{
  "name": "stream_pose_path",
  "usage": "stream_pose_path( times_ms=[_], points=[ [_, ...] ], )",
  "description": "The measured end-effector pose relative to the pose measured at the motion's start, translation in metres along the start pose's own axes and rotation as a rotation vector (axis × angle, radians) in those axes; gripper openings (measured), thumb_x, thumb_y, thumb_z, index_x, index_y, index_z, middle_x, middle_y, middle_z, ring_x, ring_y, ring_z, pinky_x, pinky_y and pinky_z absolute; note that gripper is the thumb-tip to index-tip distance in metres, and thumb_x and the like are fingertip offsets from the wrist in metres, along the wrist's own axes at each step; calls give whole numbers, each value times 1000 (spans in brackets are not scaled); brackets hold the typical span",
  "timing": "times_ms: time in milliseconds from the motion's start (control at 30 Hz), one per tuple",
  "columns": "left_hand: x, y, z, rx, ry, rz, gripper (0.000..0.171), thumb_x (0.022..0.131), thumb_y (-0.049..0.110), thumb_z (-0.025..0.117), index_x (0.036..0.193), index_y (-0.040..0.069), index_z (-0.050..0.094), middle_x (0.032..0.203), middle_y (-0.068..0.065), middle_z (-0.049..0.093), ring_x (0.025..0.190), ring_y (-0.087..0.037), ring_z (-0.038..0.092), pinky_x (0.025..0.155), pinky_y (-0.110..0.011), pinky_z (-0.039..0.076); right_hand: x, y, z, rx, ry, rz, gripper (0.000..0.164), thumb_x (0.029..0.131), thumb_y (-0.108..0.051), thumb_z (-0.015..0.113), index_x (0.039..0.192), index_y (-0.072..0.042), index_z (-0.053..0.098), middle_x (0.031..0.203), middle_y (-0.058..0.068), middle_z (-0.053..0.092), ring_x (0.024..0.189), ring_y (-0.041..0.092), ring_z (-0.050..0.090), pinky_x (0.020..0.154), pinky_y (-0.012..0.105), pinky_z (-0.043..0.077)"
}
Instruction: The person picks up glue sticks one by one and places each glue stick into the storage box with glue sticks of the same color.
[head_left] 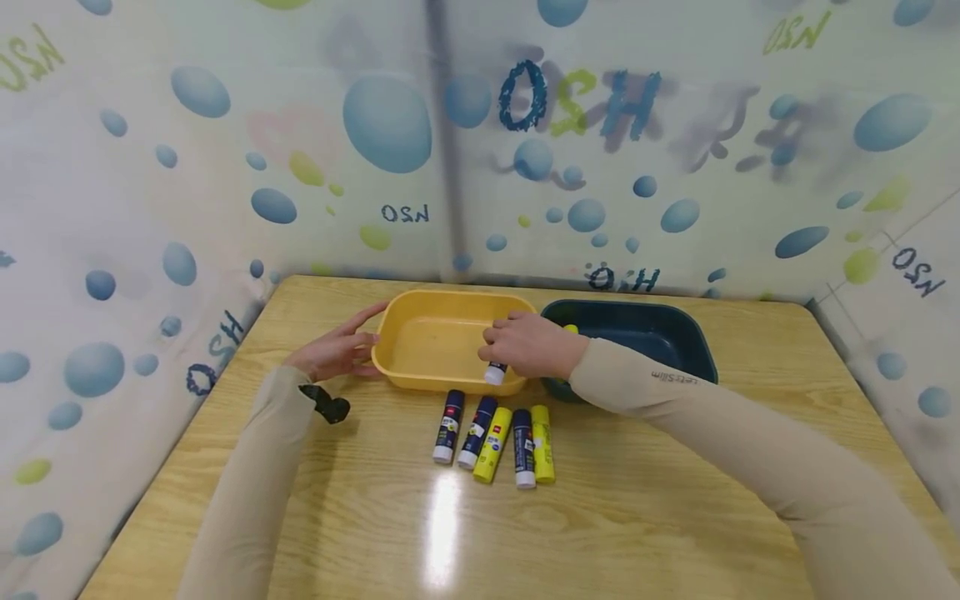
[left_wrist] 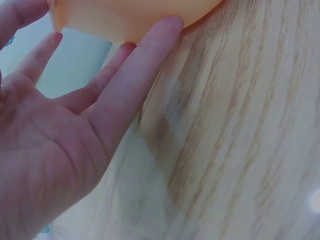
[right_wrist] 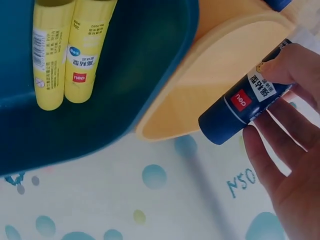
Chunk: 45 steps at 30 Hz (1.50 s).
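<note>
My right hand (head_left: 536,346) holds a navy glue stick (right_wrist: 245,97) with a white end, between thumb and fingers, over the right part of a yellow plastic basin (head_left: 427,346). The basin stands on the table, and in the head view its inside shows no glue sticks. At its left side my left hand (head_left: 333,352) touches the wall with spread, fairly straight fingers (left_wrist: 135,75). Right beside it stands a dark teal basin (head_left: 637,337). Two yellow glue sticks (right_wrist: 85,55) lie inside that one, mostly hidden by my right arm in the head view.
In front of the basins, several glue sticks lie in a row on the wooden table (head_left: 360,500): navy ones (head_left: 448,427) and yellow ones (head_left: 492,446). A patterned curtain (head_left: 480,208) rises behind the table. A black strap piece (head_left: 330,406) hangs at my left wrist.
</note>
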<state>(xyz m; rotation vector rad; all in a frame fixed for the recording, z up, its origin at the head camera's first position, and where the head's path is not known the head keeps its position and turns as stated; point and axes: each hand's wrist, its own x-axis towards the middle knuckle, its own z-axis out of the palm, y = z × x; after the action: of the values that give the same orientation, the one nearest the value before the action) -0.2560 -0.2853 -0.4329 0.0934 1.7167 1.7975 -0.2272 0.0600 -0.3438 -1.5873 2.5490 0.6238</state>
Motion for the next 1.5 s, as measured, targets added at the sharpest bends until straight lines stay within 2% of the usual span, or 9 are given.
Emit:
stream_pose_path(
  times_ms=[200,400,633,800,900,1067,1267,1500],
  points=[
    [1,0,1,-14,-19,2,68,103,10,44,155,35,10,158,-9,7,130,-40,38,96,-55,43,11,7,8,44,-8,36,33,90,-11,69,122,-17,65,113,4,63,97,22,54,92,36,46],
    [2,-2,0,-14,-17,-6,67,103,11,43,155,37,10,158,-8,7,128,-39,40,96,-54,44,21,13,11,65,-28,76,31,91,-9,68,121,-16,66,112,6,63,97,23,55,95,38,45],
    [2,-3,-2,-18,-22,-2,66,104,10,42,155,37,10,159,-8,7,128,-36,41,95,-55,45,36,15,15,55,-114,95,27,92,-13,67,118,-18,67,111,3,63,98,22,54,94,37,45],
    [1,-3,-2,-15,-17,-2,66,104,11,42,155,37,10,159,-8,7,128,-37,41,95,-55,44,45,17,20,57,-171,111,18,94,-18,65,111,-18,70,104,1,64,91,21,52,86,34,45],
    [1,-2,-2,-18,-15,-3,66,104,10,42,155,37,9,159,-9,7,129,-38,40,95,-55,44,49,17,23,26,-209,95,18,95,-24,63,109,-16,70,102,2,65,87,20,52,83,33,46],
    [0,-3,0,-22,-9,-10,67,104,11,43,155,37,9,159,-8,6,130,-40,38,96,-56,43,50,11,26,-6,-266,43,28,93,-36,64,109,-14,70,100,3,65,83,20,52,83,32,47],
    [3,-4,0,-38,-3,-17,66,104,11,43,155,38,11,158,-9,9,130,-41,38,96,-54,44,55,2,35,8,-278,60,18,91,-27,66,103,-15,71,96,2,65,83,19,51,86,33,46],
    [1,-2,0,-30,9,-18,66,104,11,42,155,38,11,159,-8,8,131,-41,36,95,-53,45,55,-3,29,-17,-339,63,22,91,-28,68,111,-16,69,105,1,66,90,19,54,92,32,45]
  ],
)
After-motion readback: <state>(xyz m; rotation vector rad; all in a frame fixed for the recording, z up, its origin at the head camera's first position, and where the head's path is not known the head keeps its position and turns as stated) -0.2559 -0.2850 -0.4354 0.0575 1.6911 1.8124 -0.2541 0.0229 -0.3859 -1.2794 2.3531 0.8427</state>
